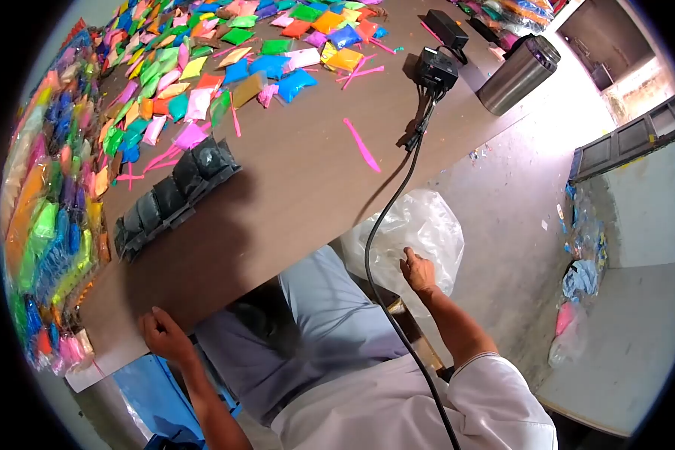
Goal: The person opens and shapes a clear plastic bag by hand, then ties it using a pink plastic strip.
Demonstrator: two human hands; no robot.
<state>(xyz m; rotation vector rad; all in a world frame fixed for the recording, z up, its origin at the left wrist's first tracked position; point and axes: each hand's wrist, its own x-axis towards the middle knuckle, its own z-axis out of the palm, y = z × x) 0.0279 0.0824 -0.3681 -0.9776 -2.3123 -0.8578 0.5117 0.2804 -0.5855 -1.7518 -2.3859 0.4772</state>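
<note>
Right hand (418, 271) at clear bag (436, 221), fingers partly spread; cannot tell if pinching film. Bag sits just off edge of tabletop (307, 169); thin film could slip or tear if tugged. Left hand (165, 335) loosely curled by near edge, grip unclear. Black cable (386, 217) crosses between camera and bag; arm could snag it, dragging black box (436, 69). Careless sweep could scatter loose packets (296, 84) or knock dark packet strip (151, 212) off.

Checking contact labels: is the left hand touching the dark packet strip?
Apart. The head view shows bare brown tabletop between the left hand and the dark packet strip.
</note>
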